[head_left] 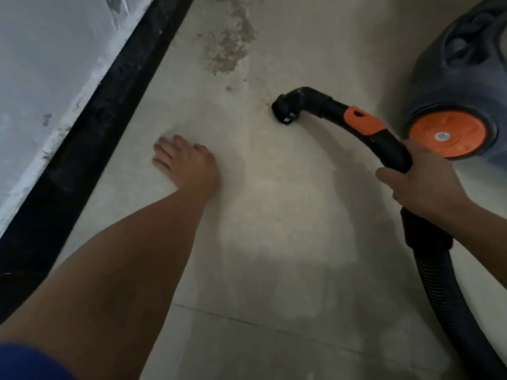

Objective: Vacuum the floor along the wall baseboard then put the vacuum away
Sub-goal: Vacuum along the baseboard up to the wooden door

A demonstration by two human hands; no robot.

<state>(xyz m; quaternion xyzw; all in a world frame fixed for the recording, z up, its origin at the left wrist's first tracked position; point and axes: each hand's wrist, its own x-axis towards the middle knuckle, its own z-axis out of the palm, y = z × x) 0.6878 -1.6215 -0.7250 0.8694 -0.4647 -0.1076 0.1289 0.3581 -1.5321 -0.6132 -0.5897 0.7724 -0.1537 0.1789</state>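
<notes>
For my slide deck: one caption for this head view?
Right hand grips black-and-orange vacuum hose handle, left hand flat on pale floor.

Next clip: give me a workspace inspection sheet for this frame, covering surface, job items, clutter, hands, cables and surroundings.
Surface: pale floor, dusty, with a rough grey patch near the top.
Job's things: vacuum handle with its nozzle at the floor; vacuum body at right.
Clutter: nothing seen.
Hands: right hand gripping the handle; left hand flat on the floor, fingers spread.
Cables: ribbed hose runs down right; no cord seen.
Surroundings: black baseboard under a white wall, left.
</notes>
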